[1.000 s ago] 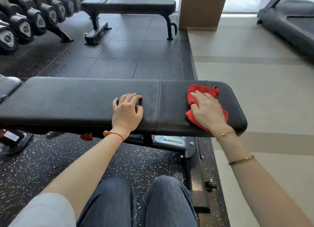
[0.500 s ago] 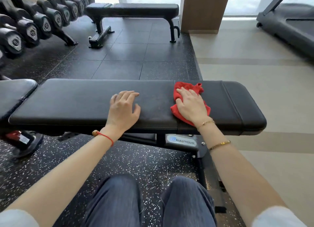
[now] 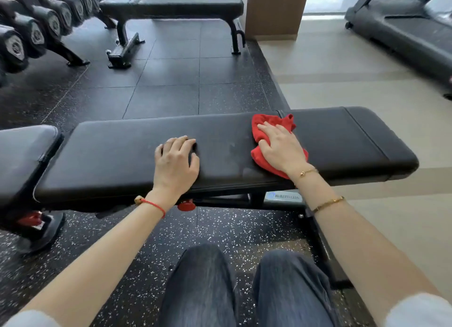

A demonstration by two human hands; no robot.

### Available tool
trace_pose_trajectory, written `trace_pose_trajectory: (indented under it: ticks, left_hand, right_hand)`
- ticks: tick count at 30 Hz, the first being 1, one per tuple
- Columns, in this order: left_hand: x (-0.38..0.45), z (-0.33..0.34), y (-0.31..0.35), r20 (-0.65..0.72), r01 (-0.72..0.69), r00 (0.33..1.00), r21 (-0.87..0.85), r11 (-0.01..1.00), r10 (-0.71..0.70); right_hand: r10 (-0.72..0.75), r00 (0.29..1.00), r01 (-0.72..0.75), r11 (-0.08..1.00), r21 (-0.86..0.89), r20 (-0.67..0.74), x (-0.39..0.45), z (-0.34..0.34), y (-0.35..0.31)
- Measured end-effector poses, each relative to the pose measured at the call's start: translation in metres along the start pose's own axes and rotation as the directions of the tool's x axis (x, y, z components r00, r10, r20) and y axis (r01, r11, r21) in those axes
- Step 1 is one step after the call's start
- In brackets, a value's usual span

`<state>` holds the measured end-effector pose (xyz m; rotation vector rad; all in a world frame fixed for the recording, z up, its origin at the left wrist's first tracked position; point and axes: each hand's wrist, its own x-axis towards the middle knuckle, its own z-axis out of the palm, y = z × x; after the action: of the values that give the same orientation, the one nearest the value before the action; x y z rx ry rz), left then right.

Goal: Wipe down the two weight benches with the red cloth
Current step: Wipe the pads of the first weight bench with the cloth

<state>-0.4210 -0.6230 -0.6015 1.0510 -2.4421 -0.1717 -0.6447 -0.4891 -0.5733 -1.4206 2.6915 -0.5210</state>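
1. We see the near bench (image 3: 122,160) lying crosswise in front of us, its long pad running left to right. It now sits further right in our view than a second ago, so more of its left part and the next pad (image 3: 22,155) on the left show.
2. The far bench (image 3: 171,6) stands well apart across the dark floor, with nothing on it; we judge it is not yet wiped.
3. Our right hand (image 3: 281,148) presses the red cloth (image 3: 274,122) flat on the near bench, fingers nearly straight and spread, not gripping. Over the last second the cloth went left along the pad, then back right a little: a wiping stroke in progress.
4. Our left hand (image 3: 175,161) rests on the pad, fingers slightly bent, holding nothing, steadying us as before.
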Motion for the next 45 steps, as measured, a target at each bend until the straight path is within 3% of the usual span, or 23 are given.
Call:
trace_pose_trajectory:
  ticks: [3, 9, 12, 17, 20, 24, 30, 35, 39, 45]
  left_hand:
    - [-0.002, 0.001, -0.002, 0.024, 0.006, 1.0, -0.025, 1.0, -0.006]
    - [-0.003, -0.001, -0.002, 0.064, 0.026, 0.998, -0.047, 0.999, -0.023]
    - [-0.004, -0.001, -0.004, 0.056, 0.02, 0.998, -0.044, 0.999, -0.018]
    - [-0.004, 0.0, -0.003, 0.061, 0.01, 0.998, -0.013, 1.0, -0.009]
    - [-0.004, 0.001, -0.003, 0.065, 0.015, 0.998, -0.006, 1.0, -0.014]
    - [-0.003, 0.001, -0.002, 0.057, 0.028, 0.998, -0.006, 1.0, -0.028]
    - [-0.004, 0.0, -0.003, 0.041, 0.037, 0.999, -0.056, 0.998, -0.035]
    - [-0.003, -0.01, -0.011, 0.034, 0.028, 0.999, -0.134, 0.991, -0.023]
    - [-0.006, -0.027, -0.04, -0.043, 0.046, 0.998, -0.071, 0.996, -0.049]
    - [-0.012, -0.051, -0.099, -0.11, 0.168, 0.979, -0.029, 0.985, -0.17]
  right_hand:
    - [0.019, 0.999, -0.019, 1.0, 0.001, 0.034, 0.011, 0.01, -0.034]
    - [-0.217, 0.975, 0.216, 0.976, 0.02, 0.053, -0.033, 0.019, -0.071]
    - [-0.161, 0.987, 0.162, 0.987, -0.004, 0.008, -0.041, 0.011, -0.05]
    - [0.052, 0.999, -0.052, 0.998, -0.025, -0.012, -0.002, 0.007, -0.023]
    - [0.081, 0.997, -0.08, 0.996, -0.043, 0.01, 0.029, 0.01, -0.032]
    - [-0.053, 0.997, 0.055, 0.998, -0.032, 0.064, 0.04, 0.016, -0.061]
    - [-0.331, 0.939, 0.33, 0.944, 0.03, 0.093, -0.017, 0.02, -0.077]
    - [-0.19, 0.981, 0.189, 0.982, 0.022, 0.045, -0.01, 0.01, -0.043]
    - [-0.079, 0.997, 0.079, 0.997, -0.022, 0.026, 0.029, 0.016, -0.052]
    - [-0.277, 0.955, 0.283, 0.958, -0.047, 0.106, 0.043, 0.043, -0.136]
